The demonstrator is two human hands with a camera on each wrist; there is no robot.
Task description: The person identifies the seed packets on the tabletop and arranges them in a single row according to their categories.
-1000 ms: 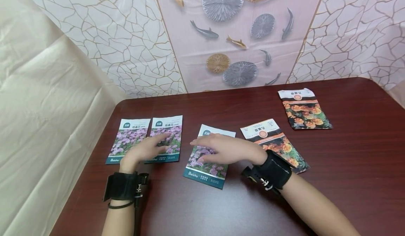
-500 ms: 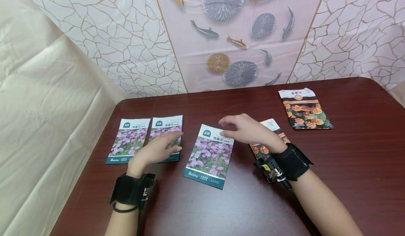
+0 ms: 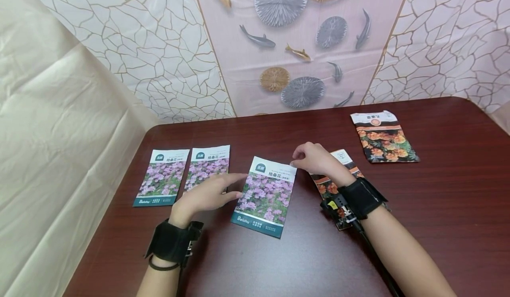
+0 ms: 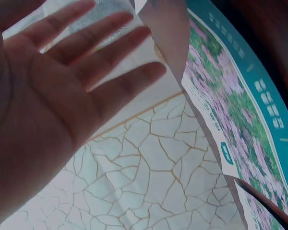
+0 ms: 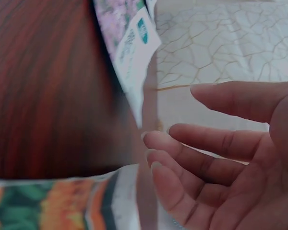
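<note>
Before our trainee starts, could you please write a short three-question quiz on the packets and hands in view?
1. How many purple packets lie on the table?
2. True or false: the left hand has its fingers extended, not balled into a fist.
3. In the head view, which packet does the right hand partly hide?
A. the leftmost purple packet
B. the nearer orange packet
C. the farther orange packet

Key: 1. Three. 2. True. 3. B.
</note>
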